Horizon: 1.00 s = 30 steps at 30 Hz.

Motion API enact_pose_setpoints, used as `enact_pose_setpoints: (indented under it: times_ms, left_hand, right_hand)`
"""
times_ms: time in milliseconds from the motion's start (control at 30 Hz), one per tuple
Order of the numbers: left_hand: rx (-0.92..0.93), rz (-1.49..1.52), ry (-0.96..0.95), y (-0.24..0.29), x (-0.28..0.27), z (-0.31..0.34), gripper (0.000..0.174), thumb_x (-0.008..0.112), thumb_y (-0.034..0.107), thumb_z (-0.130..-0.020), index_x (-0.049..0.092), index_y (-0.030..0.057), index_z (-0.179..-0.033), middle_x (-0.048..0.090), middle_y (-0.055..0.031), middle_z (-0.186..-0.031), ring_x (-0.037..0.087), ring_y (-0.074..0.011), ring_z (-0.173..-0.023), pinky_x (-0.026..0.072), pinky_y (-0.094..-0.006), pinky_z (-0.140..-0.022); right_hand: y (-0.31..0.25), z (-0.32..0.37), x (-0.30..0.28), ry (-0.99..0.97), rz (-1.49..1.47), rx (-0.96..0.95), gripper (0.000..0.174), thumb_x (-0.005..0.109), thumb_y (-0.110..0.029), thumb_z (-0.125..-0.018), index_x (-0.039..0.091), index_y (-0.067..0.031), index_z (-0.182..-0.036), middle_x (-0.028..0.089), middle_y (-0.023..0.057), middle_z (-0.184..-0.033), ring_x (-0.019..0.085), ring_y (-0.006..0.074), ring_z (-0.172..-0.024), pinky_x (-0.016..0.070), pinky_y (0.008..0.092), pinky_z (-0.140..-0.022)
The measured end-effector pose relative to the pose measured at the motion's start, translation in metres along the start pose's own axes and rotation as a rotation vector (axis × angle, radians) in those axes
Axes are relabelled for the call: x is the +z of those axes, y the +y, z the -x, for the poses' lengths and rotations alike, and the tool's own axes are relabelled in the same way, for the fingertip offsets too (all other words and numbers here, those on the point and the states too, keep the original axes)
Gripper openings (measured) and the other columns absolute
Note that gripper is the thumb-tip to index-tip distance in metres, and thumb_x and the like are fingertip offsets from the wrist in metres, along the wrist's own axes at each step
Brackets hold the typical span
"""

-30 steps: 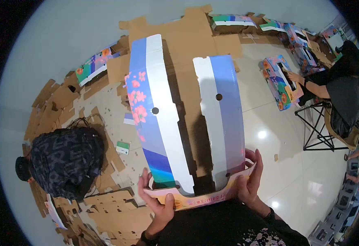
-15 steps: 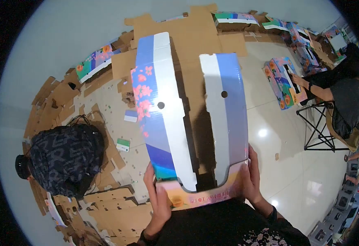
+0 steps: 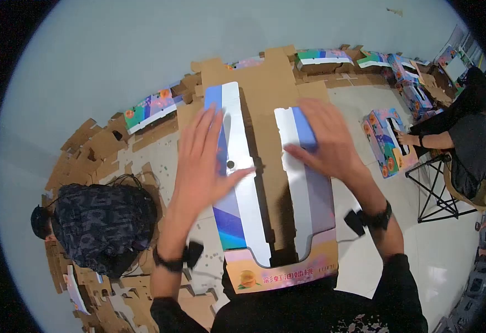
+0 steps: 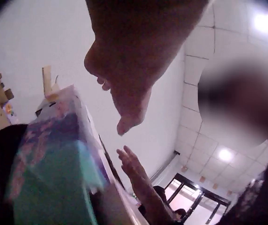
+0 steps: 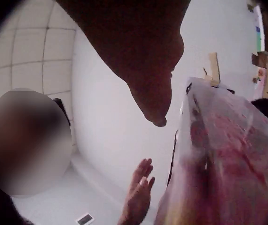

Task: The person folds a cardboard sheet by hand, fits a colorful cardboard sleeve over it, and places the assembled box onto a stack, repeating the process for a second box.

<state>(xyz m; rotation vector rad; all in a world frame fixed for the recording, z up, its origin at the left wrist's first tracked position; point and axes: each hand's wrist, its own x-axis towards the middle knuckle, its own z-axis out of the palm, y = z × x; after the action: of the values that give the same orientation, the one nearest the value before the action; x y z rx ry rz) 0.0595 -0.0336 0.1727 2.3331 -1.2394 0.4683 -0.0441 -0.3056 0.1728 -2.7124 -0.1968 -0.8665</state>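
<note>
A printed cardboard carton (image 3: 232, 225) stands in front of me, its long top flaps parted by a gap that shows brown board inside. Its near end panel (image 3: 287, 273), orange-pink with a peach picture and red lettering, is folded up against the flaps. My left hand (image 3: 198, 161), fingers spread, is over the left flap with the thumb across its white strip. Over the right flap is my right hand (image 3: 331, 141), blurred, fingers straight. Both hands hold nothing. In the left wrist view the carton's green and purple side (image 4: 54, 173) shows beside the hand.
Flattened brown cardboard (image 3: 254, 89) extends beyond the carton. A dark backpack (image 3: 107, 225) lies on the left among cardboard pieces. At right, a seated person (image 3: 467, 139) on a folding stool (image 3: 439, 188) touches another printed carton (image 3: 390, 141). More printed cartons (image 3: 326, 57) line the wall.
Both hands have left the near end panel and moved forward over the top flaps. The end panel went from leaning outward to folded up, and its lettering now faces up.
</note>
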Motion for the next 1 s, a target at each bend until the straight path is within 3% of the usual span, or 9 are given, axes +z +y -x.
enact_pose_setpoints:
  times_ms: [167, 267, 433, 467, 567, 633, 733, 833, 1000]
  left_hand:
    - [-0.114, 0.036, -0.213, -0.005, 0.021, -0.030, 0.086, 0.081, 0.056, -0.077, 0.054, -0.0032, -0.134, 0.060, -0.0242, -0.132, 0.055, -0.0433, -0.124, 0.0428, -0.0492, -0.106]
    - [-0.066, 0.137, -0.124, 0.008, 0.014, -0.011, 0.074, 0.086, 0.050, -0.074, 0.060, 0.0038, -0.126, 0.065, -0.0186, -0.120, 0.059, -0.0409, -0.114, 0.0461, -0.0488, -0.099]
    - [-0.213, 0.202, -0.309, 0.018, -0.034, -0.017, 0.061, 0.092, 0.046, -0.067, 0.071, 0.0048, -0.107, 0.074, -0.0152, -0.098, 0.071, -0.0342, -0.092, 0.0550, -0.0421, -0.082]
    - [-0.163, 0.235, -0.332, 0.015, -0.048, -0.022, 0.056, 0.094, 0.040, -0.066, 0.072, 0.0032, -0.101, 0.074, -0.0134, -0.083, 0.073, -0.0254, -0.077, 0.0563, -0.0372, -0.072]
    - [-0.342, 0.635, -0.488, -0.015, -0.087, -0.030, 0.031, 0.088, 0.018, -0.078, 0.069, 0.0031, -0.096, 0.068, -0.0008, -0.081, 0.062, -0.0086, -0.071, 0.0519, -0.0296, -0.064]
    - [-0.485, 0.666, -0.346, -0.029, -0.097, -0.019, 0.017, 0.076, 0.016, -0.093, 0.070, 0.0029, -0.103, 0.069, 0.0030, -0.084, 0.060, -0.0037, -0.069, 0.0475, -0.0234, -0.059]
    - [-0.539, 0.687, 0.076, -0.073, -0.092, -0.001, 0.015, 0.071, 0.017, -0.097, 0.070, 0.0040, -0.106, 0.071, -0.0002, -0.089, 0.063, -0.0061, -0.074, 0.0491, -0.0229, -0.064]
    - [-0.882, 1.140, 0.160, -0.062, -0.087, 0.005, 0.019, 0.067, 0.019, -0.100, 0.070, 0.0031, -0.110, 0.073, -0.0030, -0.095, 0.066, -0.0077, -0.079, 0.0522, -0.0237, -0.070]
    - [-0.651, 1.339, -0.121, 0.011, -0.055, -0.001, 0.022, 0.068, 0.011, -0.099, 0.065, -0.0020, -0.117, 0.075, -0.0086, -0.105, 0.071, -0.0108, -0.091, 0.0575, -0.0263, -0.078]
  right_hand:
    - [0.009, -0.002, 0.033, 0.131, 0.028, -0.053, 0.040, 0.077, -0.033, -0.083, 0.065, -0.0031, -0.108, 0.064, 0.0165, -0.102, 0.059, 0.0370, -0.101, 0.0466, 0.0463, -0.090]
    - [-0.003, 0.015, 0.018, -0.100, -0.177, 0.123, 0.035, 0.076, -0.029, -0.084, 0.066, -0.0041, -0.106, 0.063, 0.0171, -0.101, 0.059, 0.0369, -0.102, 0.0461, 0.0474, -0.091]
    - [-0.012, 0.023, -0.001, 0.048, -0.198, 0.028, 0.040, 0.075, -0.025, -0.085, 0.063, -0.0047, -0.117, 0.064, 0.0179, -0.111, 0.058, 0.0384, -0.107, 0.0434, 0.0499, -0.098]
    - [-0.014, 0.021, -0.007, 0.114, -0.195, -0.028, 0.044, 0.075, -0.025, -0.085, 0.062, -0.0045, -0.121, 0.064, 0.0185, -0.114, 0.058, 0.0386, -0.110, 0.0425, 0.0502, -0.101]
    - [-0.025, 0.023, -0.036, 0.250, -0.193, 0.015, 0.054, 0.074, -0.022, -0.086, 0.055, -0.0034, -0.133, 0.059, 0.0205, -0.131, 0.054, 0.0380, -0.122, 0.0388, 0.0496, -0.108]
    - [-0.016, 0.042, -0.060, 0.243, -0.117, 0.085, 0.057, 0.071, -0.015, -0.088, 0.050, -0.0012, -0.139, 0.052, 0.0203, -0.141, 0.048, 0.0367, -0.133, 0.0350, 0.0476, -0.114]
    - [0.006, 0.076, -0.068, 0.444, -0.296, 0.271, 0.052, 0.066, -0.009, -0.089, 0.050, 0.0014, -0.138, 0.053, 0.0186, -0.139, 0.049, 0.0335, -0.134, 0.0349, 0.0452, -0.116]
    - [0.015, 0.114, -0.057, 0.730, -0.547, 0.540, 0.050, 0.062, -0.004, -0.089, 0.050, 0.0026, -0.136, 0.054, 0.0185, -0.136, 0.050, 0.0311, -0.132, 0.0362, 0.0437, -0.116]
    - [-0.044, 0.130, -0.036, 0.176, -0.313, 0.305, 0.057, 0.066, -0.002, -0.083, 0.048, 0.0022, -0.137, 0.054, 0.0215, -0.136, 0.051, 0.0359, -0.130, 0.0373, 0.0475, -0.113]
